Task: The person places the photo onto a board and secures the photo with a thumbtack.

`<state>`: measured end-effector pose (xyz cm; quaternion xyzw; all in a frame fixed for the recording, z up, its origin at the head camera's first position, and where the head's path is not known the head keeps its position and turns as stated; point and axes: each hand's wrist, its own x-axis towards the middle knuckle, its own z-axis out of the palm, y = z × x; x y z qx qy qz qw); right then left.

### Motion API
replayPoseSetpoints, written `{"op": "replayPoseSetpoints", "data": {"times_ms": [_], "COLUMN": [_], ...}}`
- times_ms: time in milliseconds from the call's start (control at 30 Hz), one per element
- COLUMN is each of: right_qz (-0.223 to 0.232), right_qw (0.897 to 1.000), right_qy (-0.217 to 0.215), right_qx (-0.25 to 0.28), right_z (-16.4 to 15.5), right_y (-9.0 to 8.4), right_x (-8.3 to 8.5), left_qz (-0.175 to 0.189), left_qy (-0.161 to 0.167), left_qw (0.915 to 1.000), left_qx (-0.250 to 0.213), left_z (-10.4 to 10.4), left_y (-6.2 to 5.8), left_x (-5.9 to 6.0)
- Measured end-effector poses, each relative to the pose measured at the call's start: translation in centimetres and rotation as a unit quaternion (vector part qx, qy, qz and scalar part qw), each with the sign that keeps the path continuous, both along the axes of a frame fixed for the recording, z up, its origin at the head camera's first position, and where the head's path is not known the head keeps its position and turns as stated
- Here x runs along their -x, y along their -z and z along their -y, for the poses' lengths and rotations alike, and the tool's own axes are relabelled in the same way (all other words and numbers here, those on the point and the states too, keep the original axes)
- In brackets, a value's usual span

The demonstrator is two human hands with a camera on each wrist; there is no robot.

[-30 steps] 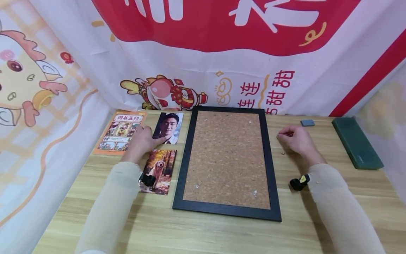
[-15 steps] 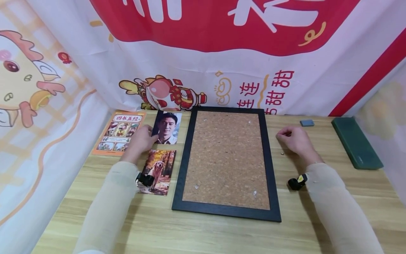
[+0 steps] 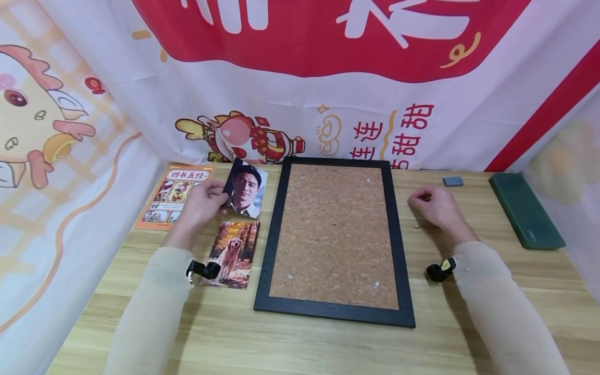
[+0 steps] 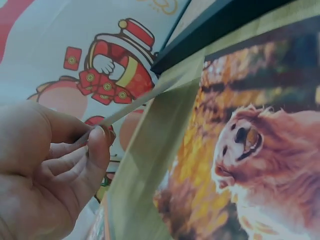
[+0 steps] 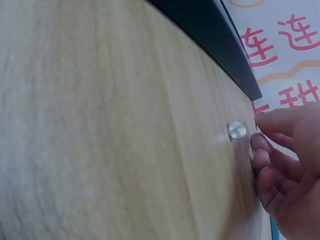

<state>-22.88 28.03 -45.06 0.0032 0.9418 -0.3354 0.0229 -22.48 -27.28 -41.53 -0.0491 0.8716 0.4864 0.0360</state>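
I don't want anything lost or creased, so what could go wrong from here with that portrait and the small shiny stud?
The left hand pinches the portrait by one edge, so it might bend or slip. In the head view its lower edge looks close to the dog photo, which it could nudge. The stud lies near the right hand, which might knock it away.
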Motion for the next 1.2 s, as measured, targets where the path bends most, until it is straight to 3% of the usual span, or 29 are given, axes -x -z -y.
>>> {"op": "replayPoseSetpoints", "data": {"times_ms": [233, 400, 600, 833, 967, 1200], "right_qz": [0.018, 0.011, 0.037, 0.039, 0.027, 0.013], "right_qw": [1.0, 1.0, 0.999, 0.999, 0.999, 1.0], "right_qy": [0.013, 0.012, 0.015, 0.013, 0.015, 0.018], "right_qx": [-0.011, -0.015, 0.001, 0.015, 0.02, 0.017], "right_z": [-0.6, -0.9, -1.0, -0.9, -0.8, -0.6], "right_y": [-0.5, -0.6, -0.7, -0.5, -0.5, -0.7], "right_x": [-0.2, -0.3, -0.3, -0.4, -0.4, -0.5], "left_qz": [-0.019, 0.0, 0.004, 0.022, 0.035, 0.026], "left_qy": [0.032, 0.064, 0.08, 0.112, 0.133, 0.159], "left_qw": [0.9989, 0.9967, 0.9946, 0.9887, 0.9869, 0.9855], "left_qx": [-0.029, -0.05, -0.065, -0.097, -0.085, -0.055], "left_z": [-1.0, -2.3, -3.9, -6.6, -8.3, -11.0], "left_y": [-1.0, -1.5, -1.7, -1.6, -1.4, -0.7], "left_x": [-0.3, -0.7, -0.8, -0.3, 0.2, 0.8]}}
